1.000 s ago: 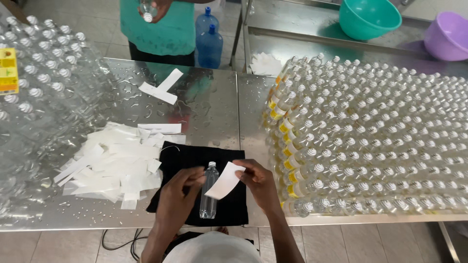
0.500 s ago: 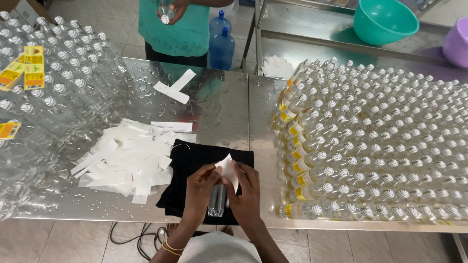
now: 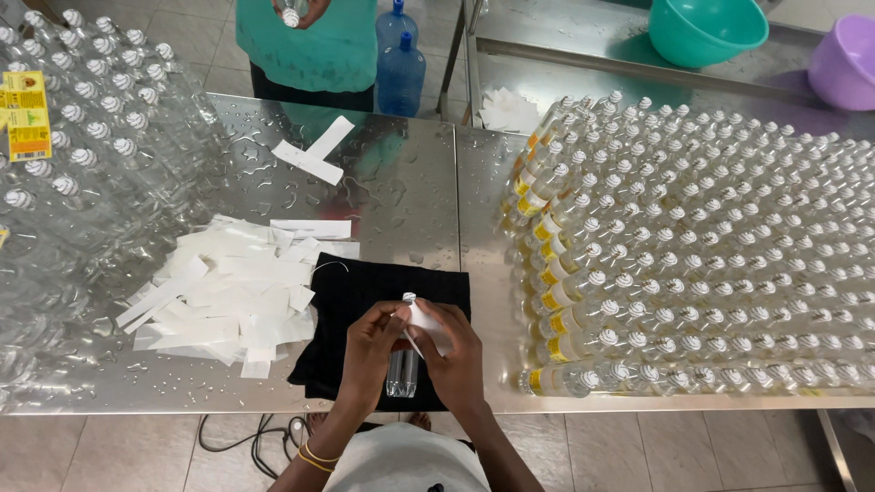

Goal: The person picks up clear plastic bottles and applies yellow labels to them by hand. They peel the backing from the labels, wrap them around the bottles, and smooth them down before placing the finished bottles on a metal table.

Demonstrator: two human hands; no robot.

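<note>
A small clear plastic bottle (image 3: 402, 372) with a white cap lies on a black cloth (image 3: 351, 310) near the table's front edge. Both my hands are on it. My left hand (image 3: 372, 348) grips the bottle's left side. My right hand (image 3: 456, 357) presses a white paper label (image 3: 427, 324) against the bottle's upper part. The label partly hides the bottle's neck.
A heap of white label strips (image 3: 228, 296) lies left of the cloth. Several rows of capped bottles (image 3: 711, 255) fill the right table. More clear bottles (image 3: 73, 182) crowd the left. Another person (image 3: 305, 41) stands across the wet steel table (image 3: 410, 191). Two basins, teal (image 3: 706, 32) and purple (image 3: 843, 59), sit behind.
My hands closed in over the bottle. The label, held loose beside the bottle a second ago, now rests against it. The view shifted slightly.
</note>
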